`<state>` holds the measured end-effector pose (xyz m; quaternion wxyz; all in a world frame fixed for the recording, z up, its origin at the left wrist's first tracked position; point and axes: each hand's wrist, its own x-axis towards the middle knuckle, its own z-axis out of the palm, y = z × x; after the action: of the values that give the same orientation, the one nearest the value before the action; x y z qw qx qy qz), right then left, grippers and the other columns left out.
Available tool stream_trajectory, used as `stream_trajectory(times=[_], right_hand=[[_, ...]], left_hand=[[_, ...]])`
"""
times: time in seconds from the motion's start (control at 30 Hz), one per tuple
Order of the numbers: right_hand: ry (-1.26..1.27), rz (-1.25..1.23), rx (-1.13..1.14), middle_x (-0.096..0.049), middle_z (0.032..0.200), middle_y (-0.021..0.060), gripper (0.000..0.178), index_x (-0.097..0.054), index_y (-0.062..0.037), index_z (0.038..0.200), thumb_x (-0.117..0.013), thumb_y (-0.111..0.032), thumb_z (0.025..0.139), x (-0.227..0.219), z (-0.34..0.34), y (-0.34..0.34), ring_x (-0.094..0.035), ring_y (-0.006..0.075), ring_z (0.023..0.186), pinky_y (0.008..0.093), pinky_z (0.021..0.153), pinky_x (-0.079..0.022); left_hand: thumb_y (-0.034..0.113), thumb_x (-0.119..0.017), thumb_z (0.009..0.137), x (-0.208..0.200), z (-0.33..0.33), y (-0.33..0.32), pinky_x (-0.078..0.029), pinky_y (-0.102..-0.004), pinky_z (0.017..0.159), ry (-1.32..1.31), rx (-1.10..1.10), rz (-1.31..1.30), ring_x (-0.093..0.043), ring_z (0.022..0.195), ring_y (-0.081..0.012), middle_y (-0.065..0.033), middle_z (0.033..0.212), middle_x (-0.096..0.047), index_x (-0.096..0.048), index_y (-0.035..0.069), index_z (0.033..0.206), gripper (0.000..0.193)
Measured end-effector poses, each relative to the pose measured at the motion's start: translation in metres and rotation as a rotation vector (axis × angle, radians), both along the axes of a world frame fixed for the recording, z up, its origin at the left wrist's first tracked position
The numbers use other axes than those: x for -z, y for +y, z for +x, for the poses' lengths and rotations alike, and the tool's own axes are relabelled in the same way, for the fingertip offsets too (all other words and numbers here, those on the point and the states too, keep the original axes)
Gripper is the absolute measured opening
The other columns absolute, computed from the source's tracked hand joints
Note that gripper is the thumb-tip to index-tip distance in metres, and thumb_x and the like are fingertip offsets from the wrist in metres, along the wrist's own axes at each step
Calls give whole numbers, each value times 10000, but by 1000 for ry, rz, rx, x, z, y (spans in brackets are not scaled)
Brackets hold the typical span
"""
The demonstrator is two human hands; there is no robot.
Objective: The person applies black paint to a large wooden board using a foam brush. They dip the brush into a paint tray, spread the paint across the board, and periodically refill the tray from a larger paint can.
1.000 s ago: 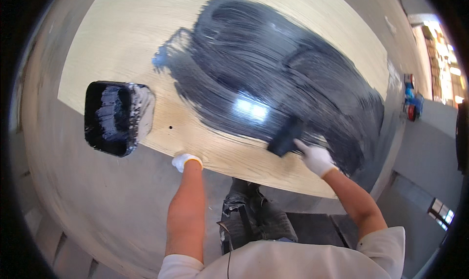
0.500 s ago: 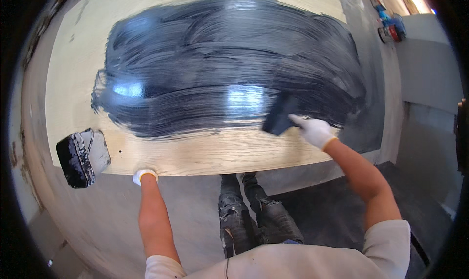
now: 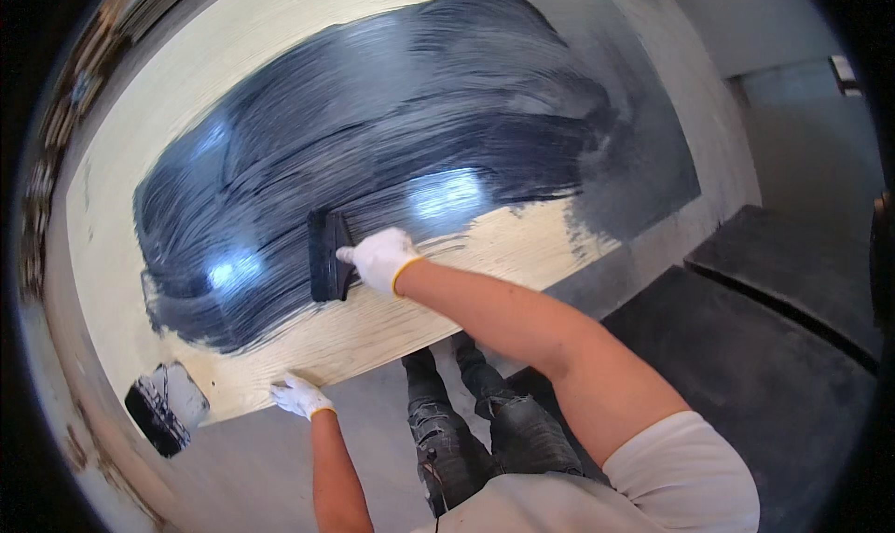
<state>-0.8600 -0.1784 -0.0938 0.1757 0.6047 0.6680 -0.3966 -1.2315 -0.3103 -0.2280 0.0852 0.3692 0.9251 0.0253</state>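
A wide pale wood-grain board (image 3: pixel 508 253) lies before me, largely coated with streaky, wet-looking black filler or paint (image 3: pixel 308 141). My right hand (image 3: pixel 382 258), in a white glove with a yellow cuff, is closed round the handle of a broad black spreader (image 3: pixel 326 253). The spreader's blade rests at the lower border of the black coat. At the board's near edge, my gloved left hand (image 3: pixel 300 396) lies flat with its fingers stretched out, holding nothing. Left of it, on the near left corner, sits a small black-and-grey open container (image 3: pixel 166 407) smeared with black.
Dark grey residue (image 3: pixel 643 160) covers the board's right end. Stacked sheets (image 3: pixel 56 151) run along the far left. To the right are dark slabs (image 3: pixel 774 318) with a gap between them, and a grey panel (image 3: pixel 802 123) stands behind.
My right hand has swept the spreader left along the near border, widening the black coat there. My left hand now shows more fully on the board's edge. The view has turned and shifted.
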Motion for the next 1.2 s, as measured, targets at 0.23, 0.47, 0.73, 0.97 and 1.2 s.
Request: stream_trajectory(times=[0.23, 0.47, 0.73, 0.97, 1.2], right_hand=[[-140, 229, 550, -710, 1185, 178, 547, -457, -281, 1510, -527, -264, 968, 9, 228, -111, -694, 367, 1070, 483, 885, -556], [-214, -82, 806, -711, 1103, 211, 605, -400, -362, 1537, -554, -317, 954, -13, 152, -282, -695, 388, 1007, 485, 915, -539], [-289, 402, 1055, -712, 1092, 210, 517, -491, -262, 1485, -517, -286, 969, 21, 249, -254, -684, 399, 993, 490, 903, -537], [-179, -30, 871, -712, 1092, 224, 606, -406, -319, 1537, -555, -307, 950, -2, 146, -276, -685, 414, 1001, 500, 934, -525], [-244, 144, 1004, -693, 1148, 247, 574, -421, -287, 1522, -528, -316, 959, 5, 221, -241, -667, 426, 1055, 509, 946, -516]], left_hand=[[467, -308, 1058, 25, 33, -15, -215, -488, 1241, 223, 16, -3, -225, 1512, -417, -246, 1644, -232, -286, -22, 1565, 705], [459, -271, 1027, 4, 83, 12, -238, -501, 1218, 141, -259, -73, -184, 1537, -416, -195, 1669, -223, -270, 11, 1586, 717], [449, -318, 996, 12, 105, 12, -368, -549, 1125, 219, -268, -1, -268, 1490, -427, -234, 1613, -317, -334, 16, 1547, 701], [418, -324, 982, 43, 66, 10, -365, -544, 1116, 346, -263, 31, -277, 1480, -425, -245, 1590, -342, -347, 2, 1528, 686], [446, -253, 1003, 49, 80, 11, -153, -491, 1234, 2, -313, 285, -172, 1549, -371, -168, 1667, -245, -292, 36, 1580, 709]])
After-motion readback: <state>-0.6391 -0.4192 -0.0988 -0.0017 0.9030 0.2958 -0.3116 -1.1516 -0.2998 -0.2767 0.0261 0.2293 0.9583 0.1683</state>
